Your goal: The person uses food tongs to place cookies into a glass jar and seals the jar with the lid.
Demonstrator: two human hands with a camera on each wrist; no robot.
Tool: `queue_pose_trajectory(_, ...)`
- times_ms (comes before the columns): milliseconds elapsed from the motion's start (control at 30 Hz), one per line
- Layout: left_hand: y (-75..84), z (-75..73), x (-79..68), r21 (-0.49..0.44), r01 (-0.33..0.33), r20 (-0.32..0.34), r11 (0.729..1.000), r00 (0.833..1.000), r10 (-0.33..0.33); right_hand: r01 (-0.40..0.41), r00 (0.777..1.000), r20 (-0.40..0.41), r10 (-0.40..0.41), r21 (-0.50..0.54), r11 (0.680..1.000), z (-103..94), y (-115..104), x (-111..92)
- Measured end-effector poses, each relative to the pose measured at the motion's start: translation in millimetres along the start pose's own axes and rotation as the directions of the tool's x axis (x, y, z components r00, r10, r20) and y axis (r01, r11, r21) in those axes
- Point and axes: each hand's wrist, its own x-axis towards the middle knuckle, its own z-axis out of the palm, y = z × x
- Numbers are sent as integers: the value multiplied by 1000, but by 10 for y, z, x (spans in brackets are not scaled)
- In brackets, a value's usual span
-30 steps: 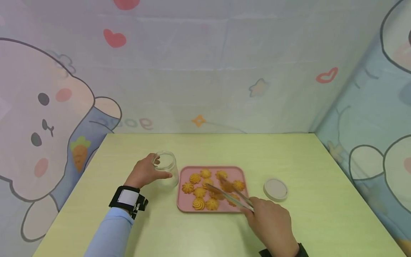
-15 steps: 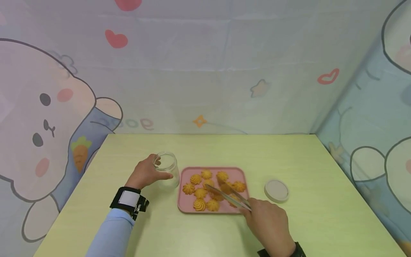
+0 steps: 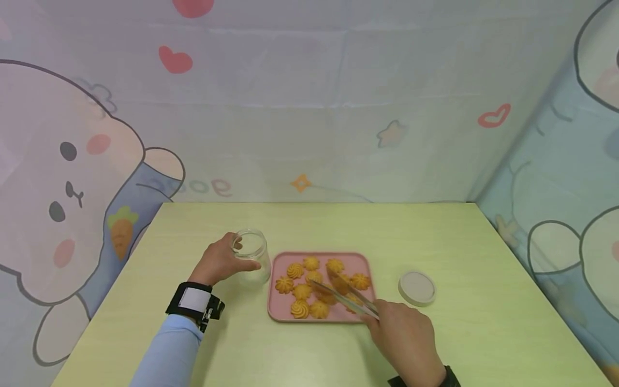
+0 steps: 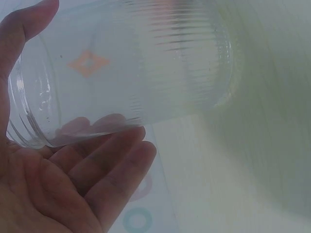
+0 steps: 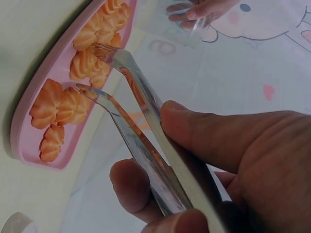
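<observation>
My left hand (image 3: 222, 262) holds a clear glass jar (image 3: 256, 274) near its top, thumb on the near side and fingers round the far side. The jar stands upright and lidless left of the tray; in the left wrist view its ribbed glass (image 4: 184, 63) shows no contents. My right hand (image 3: 406, 336) grips metal tongs (image 3: 344, 301) between thumb and fingers. Their tips are spread apart over the piped butter cookies (image 3: 300, 309) on a pink tray (image 3: 319, 321). The right wrist view has the tong tips right at several cookies (image 5: 47, 103).
A round whitish lid (image 3: 417, 288) lies on the pale yellow-green table (image 3: 483, 322), right of the tray. Behind the table hangs a cartoon-printed cloth (image 3: 290, 134), which continues along the right side.
My right hand and the tongs have shifted slightly to the left over the tray, tips still apart. The left hand and the jar have stayed in place.
</observation>
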Motion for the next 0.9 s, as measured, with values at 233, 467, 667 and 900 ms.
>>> queue_pose_trajectory(233,-1,14,6,2,3,-1,1000,1000,-3,1,1000,-24,-1,3,1000,53,22,2)
queue_pose_trajectory(467,-5,12,10,13,-2,-3,1000,1000,2,-14,999,-42,14,6,1000,94,38,5)
queue_pose_trajectory(667,-5,11,3,17,-2,-6,1000,1000,2,0,999,-39,0,14,1000,98,40,-8)
queue_pose_trajectory(900,8,8,-4,22,-1,-7,1000,1000,1,13,998,-61,-12,21,1000,116,51,-19)
